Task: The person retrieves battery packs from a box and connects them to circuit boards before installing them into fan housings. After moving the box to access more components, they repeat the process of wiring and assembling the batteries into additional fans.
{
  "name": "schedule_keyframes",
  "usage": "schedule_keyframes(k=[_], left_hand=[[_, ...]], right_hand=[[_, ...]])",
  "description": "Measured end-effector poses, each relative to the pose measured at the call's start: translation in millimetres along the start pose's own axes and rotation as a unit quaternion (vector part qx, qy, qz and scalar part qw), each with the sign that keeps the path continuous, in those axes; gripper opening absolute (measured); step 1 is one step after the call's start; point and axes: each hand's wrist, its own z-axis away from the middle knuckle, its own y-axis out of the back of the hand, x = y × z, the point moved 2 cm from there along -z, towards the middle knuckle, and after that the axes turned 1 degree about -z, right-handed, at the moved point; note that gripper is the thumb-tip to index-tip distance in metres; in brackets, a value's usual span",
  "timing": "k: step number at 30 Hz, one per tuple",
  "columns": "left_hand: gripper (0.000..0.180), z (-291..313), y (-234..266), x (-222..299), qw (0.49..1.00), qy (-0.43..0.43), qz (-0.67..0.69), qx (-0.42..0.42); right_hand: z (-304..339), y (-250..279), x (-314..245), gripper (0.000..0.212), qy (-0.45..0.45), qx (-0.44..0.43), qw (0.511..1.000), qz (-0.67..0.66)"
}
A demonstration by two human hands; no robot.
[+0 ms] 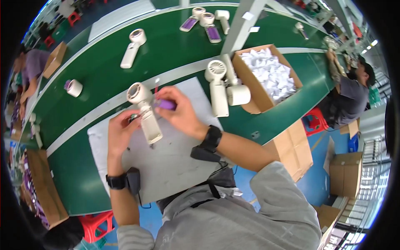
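Note:
A white handheld fan point(151, 127) lies between my hands on a grey work mat point(179, 160), its handle showing an open hollow. My right hand point(182, 113) is closed round a purple cylindrical battery point(167, 104), held just right of the fan's neck. A thin red wire point(156, 88) rises from the battery to a small pale tip. On the fan's left side, my left hand point(121, 130) pinches its fingers together at the neck. A small dark, greenish part point(134, 118) shows at those fingertips, too small to name for certain.
Right of the mat stand assembled white fans point(218, 89) beside a cardboard box point(262, 109) of white pieces. Beyond a pale rail, more fans point(133, 48) lie on the green conveyor point(166, 46). A grey post point(241, 31) rises there. Co-workers point(354, 89) sit at both sides.

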Motion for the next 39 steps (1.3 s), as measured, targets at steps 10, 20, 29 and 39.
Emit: schedule_keyframes(k=[10, 20, 29, 39], left_hand=[[0.014, -0.9, -10.5, 2.1, 0.998, -0.013, 0.006, 0.058], [0.019, 9.9, -14.2, 15.2, 0.996, 0.001, -0.031, 0.080], [0.023, 7.9, -13.3, 12.5, 0.999, -0.028, -0.022, 0.019], [0.027, 9.5, -11.4, 12.8, 0.999, -0.021, -0.040, 0.016]], right_hand=[[8.9, -16.3, -7.5, 0.025, 0.116, -0.100, 0.946, 0.286], [9.8, -19.9, -7.9, 0.026, 0.071, -0.081, 0.955, 0.277], [8.2, -12.2, -5.0, 0.029, 0.040, -0.062, 0.962, 0.264], [8.9, -16.4, -6.5, 0.028, 0.031, -0.104, 0.961, 0.254]])
